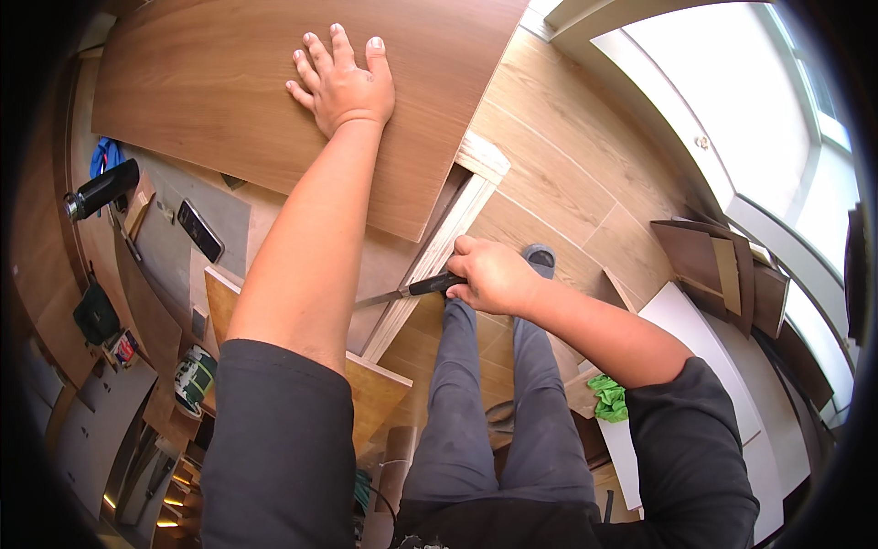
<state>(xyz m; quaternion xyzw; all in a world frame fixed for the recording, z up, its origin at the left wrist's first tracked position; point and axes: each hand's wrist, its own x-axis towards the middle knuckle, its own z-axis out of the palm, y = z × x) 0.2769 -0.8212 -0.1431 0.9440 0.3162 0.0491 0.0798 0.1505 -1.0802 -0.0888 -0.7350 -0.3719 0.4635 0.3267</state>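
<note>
Head view: our left hand [352, 90] splays on brown wooden board [210, 101], eleven o'clock; our right hand [496, 276] grips slim black-handled blade [430, 285], seemingly steel.

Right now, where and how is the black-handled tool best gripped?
Probably by its black handle, coming from the right, as the right hand holds it. The handle is thicker than the slim metal blade, which points left toward the left forearm, so that end is better avoided.
</note>
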